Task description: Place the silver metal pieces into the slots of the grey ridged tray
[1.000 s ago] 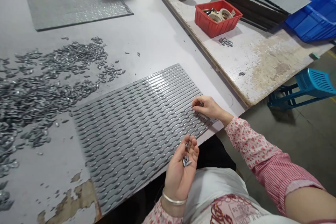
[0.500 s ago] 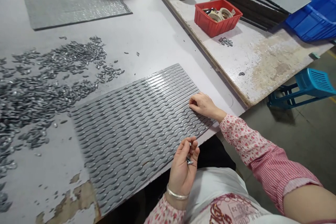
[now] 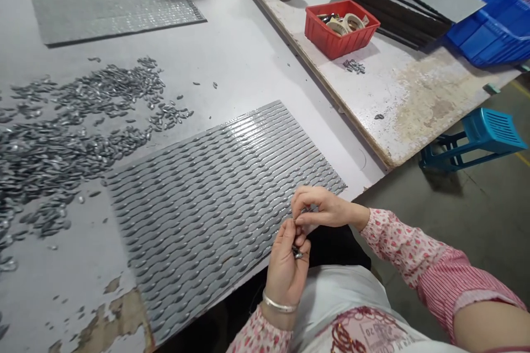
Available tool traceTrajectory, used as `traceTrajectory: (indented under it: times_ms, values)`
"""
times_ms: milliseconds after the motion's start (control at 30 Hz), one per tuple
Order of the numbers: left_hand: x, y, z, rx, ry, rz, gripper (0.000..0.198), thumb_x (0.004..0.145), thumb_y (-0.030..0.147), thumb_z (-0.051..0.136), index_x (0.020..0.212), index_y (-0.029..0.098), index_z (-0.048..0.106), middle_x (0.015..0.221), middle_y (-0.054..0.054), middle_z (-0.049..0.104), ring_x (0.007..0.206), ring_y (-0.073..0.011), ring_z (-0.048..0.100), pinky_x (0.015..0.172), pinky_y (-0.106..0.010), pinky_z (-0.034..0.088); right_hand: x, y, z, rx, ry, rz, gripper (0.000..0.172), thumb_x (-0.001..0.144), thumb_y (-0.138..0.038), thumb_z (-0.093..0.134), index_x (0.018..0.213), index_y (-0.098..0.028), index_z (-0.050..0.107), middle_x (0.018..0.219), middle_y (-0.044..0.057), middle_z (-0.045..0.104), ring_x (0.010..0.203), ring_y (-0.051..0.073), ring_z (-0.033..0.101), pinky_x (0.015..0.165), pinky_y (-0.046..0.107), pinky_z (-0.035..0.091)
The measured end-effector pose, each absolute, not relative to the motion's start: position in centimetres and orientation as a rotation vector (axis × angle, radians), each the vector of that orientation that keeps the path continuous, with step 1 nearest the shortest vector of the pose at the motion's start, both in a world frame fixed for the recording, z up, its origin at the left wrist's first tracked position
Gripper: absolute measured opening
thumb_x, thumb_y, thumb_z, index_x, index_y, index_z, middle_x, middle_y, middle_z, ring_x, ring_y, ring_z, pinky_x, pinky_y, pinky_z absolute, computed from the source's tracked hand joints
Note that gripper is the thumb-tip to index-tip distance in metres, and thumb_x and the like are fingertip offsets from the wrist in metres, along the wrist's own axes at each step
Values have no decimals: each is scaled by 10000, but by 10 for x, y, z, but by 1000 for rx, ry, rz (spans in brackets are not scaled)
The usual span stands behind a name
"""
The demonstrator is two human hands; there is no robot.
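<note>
cupping a few small metal pieces (image 3: 297,253) in its curled palm, the left hand (image 3: 287,267) meets the right hand (image 3: 315,208), fingertips pinching together over the near edge of the grey ridged board (image 3: 207,198) on the table (image 3: 256,55).

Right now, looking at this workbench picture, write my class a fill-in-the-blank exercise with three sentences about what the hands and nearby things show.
1. The left hand cups a few small grey pieces and wears a silver ____ on its wrist.
2. The right hand meets the left hand's fingertips over the near edge of the ridged grey ____.
3. On the side table, the tape rolls lie in a ____ basket.

Missing words: bracelet; panel; red
</note>
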State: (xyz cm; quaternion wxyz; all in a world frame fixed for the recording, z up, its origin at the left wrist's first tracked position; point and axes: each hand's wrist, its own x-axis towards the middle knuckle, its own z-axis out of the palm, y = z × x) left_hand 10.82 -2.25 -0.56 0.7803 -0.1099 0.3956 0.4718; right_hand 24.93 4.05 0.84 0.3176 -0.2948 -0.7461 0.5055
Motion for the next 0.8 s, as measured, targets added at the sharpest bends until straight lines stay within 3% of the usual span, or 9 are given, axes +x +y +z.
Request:
traceTrajectory:
  times_ms: [133, 233, 367, 500, 633, 800]
  values:
    - [106, -20, 4, -202, 922, 984, 160, 856, 134, 525, 971, 122, 636, 927, -72, 640, 701, -73, 602, 578, -154, 515, 259, 53, 7, -932, -1867, 1406, 149, 921, -279, 498, 894, -142, 552, 817, 35, 593, 728, 126, 549, 676, 242, 444]
    - [103, -20, 9, -196, 984, 912, 222, 873, 94, 469, 1045, 125, 607, 1061, -130, 639, 795, -108, 641, 637, -184, 546, 278, 80, 1, -1166, -1867, 1133, 72, 891, -179, 492, 872, -145, 552, 796, 20, 587, 716, 125, 539, 664, 233, 424]
    - [103, -23, 7, -241, 1031, 890, 104, 874, 171, 504, 894, 132, 598, 830, -57, 645, 563, -45, 573, 447, -115, 459, 297, 113, -13, -1453, -2043, 799, 131, 815, -65, 510, 825, -145, 613, 816, 21, 619, 741, 131, 545, 706, 238, 401]
    - [105, -27, 1, -251, 907, 881, 130, 850, 255, 560, 826, 132, 591, 654, 23, 528, 449, -7, 424, 378, -94, 359, 298, 121, -20, -1610, -2190, 709, 120, 802, -92, 554, 820, -169, 644, 824, 12, 649, 789, 154, 559, 721, 244, 389]
    - [107, -27, 0, -136, 904, 950, 187, 775, 308, 656, 788, 133, 592, 684, 30, 480, 520, -24, 430, 412, -119, 375, 294, 119, -22, -1676, -2276, 527, 116, 807, -104, 540, 804, -180, 628, 844, 20, 637, 842, 178, 532, 731, 258, 371]
    - [108, -24, 2, -177, 912, 965, 179, 735, 236, 701, 833, 131, 595, 749, 16, 484, 568, -28, 445, 449, -120, 396, 297, 116, -26, -1692, -2225, 426, 73, 810, -122, 545, 800, -174, 595, 807, 31, 594, 809, 180, 503, 703, 267, 364]
